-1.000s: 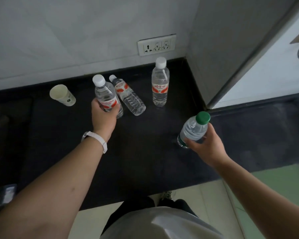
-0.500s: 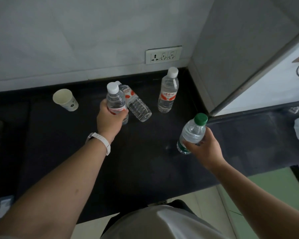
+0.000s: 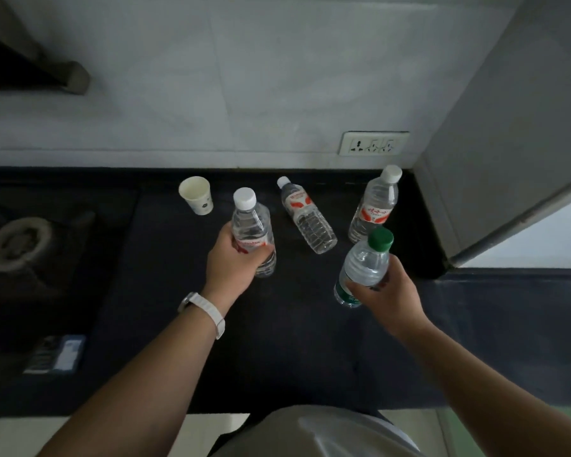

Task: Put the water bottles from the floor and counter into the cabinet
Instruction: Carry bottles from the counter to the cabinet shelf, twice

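My left hand [image 3: 231, 262] grips a clear water bottle with a white cap and red label [image 3: 250, 225], held upright above the black counter [image 3: 277, 341]. My right hand [image 3: 388, 291] grips a clear bottle with a green cap [image 3: 365, 262], tilted a little toward me. Another white-capped bottle [image 3: 305, 216] lies on its side on the counter between my hands. A third red-label bottle [image 3: 376, 202] stands upright near the back right corner. No cabinet shows in this view.
A white paper cup [image 3: 197, 195] stands at the back of the counter. A gas stove burner [image 3: 20, 242] sits at the left. A wall socket [image 3: 373, 143] is above the counter, and a grey panel [image 3: 508, 143] walls off the right side.
My left hand has lifted its bottle off the counter and drawn it back from the lying bottle. The camera has tilted up and left, bringing the stove into view.
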